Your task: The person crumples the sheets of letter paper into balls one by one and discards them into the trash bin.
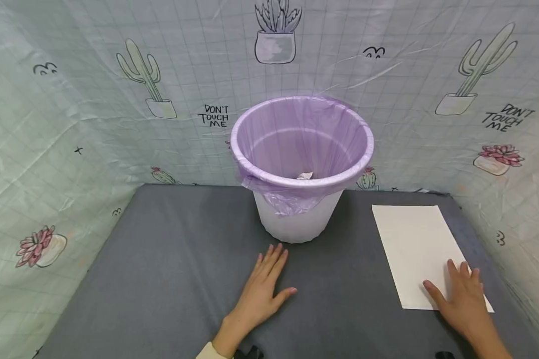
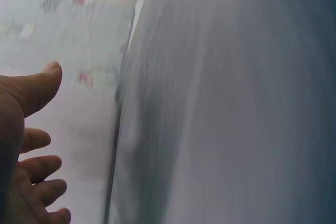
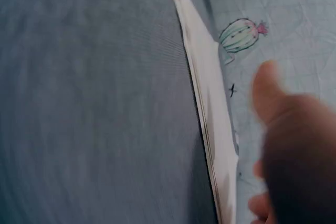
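Left hand [image 1: 262,294] spread near the bin [image 1: 296,227], right hand [image 1: 466,301] spread over the paper stack [image 1: 413,244], neither gripping anything. One whitish scrap [image 1: 305,176] already binned; stack's flat, seemingly not started.

The right hand [image 3: 294,140] is blurred at four o'clock. Paper [image 3: 211,87] slants from twelve to five, a printed cactus [image 3: 240,36] at two.

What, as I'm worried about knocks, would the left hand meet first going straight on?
The left hand would probably meet the white bin near its base; the gap is unclear.
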### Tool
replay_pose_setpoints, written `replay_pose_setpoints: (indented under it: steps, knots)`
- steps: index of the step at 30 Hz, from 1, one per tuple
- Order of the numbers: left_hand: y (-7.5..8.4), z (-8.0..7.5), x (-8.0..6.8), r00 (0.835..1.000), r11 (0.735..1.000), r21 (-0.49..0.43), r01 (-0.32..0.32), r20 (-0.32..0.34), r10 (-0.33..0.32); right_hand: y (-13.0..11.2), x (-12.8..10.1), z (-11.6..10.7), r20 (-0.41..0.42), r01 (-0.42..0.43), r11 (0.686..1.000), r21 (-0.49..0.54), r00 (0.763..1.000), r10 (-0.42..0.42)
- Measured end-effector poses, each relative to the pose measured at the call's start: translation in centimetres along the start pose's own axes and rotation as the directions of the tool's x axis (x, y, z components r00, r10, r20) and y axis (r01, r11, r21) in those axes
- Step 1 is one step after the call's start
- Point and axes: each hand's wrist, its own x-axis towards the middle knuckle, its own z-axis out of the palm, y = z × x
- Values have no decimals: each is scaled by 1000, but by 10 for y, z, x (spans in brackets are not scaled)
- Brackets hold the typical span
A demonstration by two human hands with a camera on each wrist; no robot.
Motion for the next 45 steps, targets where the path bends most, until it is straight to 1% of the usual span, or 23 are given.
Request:
replay_pose_setpoints:
  steps: [3,6,9,13,15,17,20,22,23,27,30,33,37,40,45]
  knots:
    - [16,16,9,997,997,-24,-73,18,74,2,0,5,-11,-7,1000,-30,1000,7]
    - [30,31,17,990,992,-20,-124,62,125,1,-1,7,-1,-26,997,-78,1000,27]
    - [40,43,25,983,989,-11,-151,108,151,-1,0,8,21,-37,994,-104,999,40]
    - [51,55,35,976,987,-34,-159,144,163,-4,1,12,35,-37,993,-108,999,41]
    - [56,61,39,975,986,-77,-146,160,157,-6,0,14,36,-41,993,-109,998,45]
    - [59,66,43,976,981,-169,-100,177,130,-9,-3,16,39,-50,993,-106,998,55]
    - [64,73,47,980,952,-305,-5,190,66,-14,-8,19,48,-68,993,-99,996,73]
    - [67,76,49,982,934,-355,33,184,36,-17,-10,21,53,-77,992,-95,995,82]
    - [69,78,50,984,932,-360,35,178,32,-19,-11,21,53,-80,992,-96,995,85]
    - [75,84,54,987,941,-339,-14,147,68,-24,-12,21,43,-85,992,-92,995,90]
    - [76,87,53,987,948,-313,-55,127,99,-28,-12,20,50,-94,991,-90,994,99]
    - [77,90,49,987,956,-282,-83,107,118,-31,-14,22,54,-87,993,-83,994,92]
    - [77,91,51,983,965,-233,-121,106,149,-37,-12,22,49,-65,996,-66,996,68]
    - [75,91,52,979,972,-190,-141,118,166,-45,-10,23,60,-63,996,-60,996,67]
    - [75,92,49,978,978,-149,-146,127,165,-52,-14,27,60,-87,994,-61,994,91]
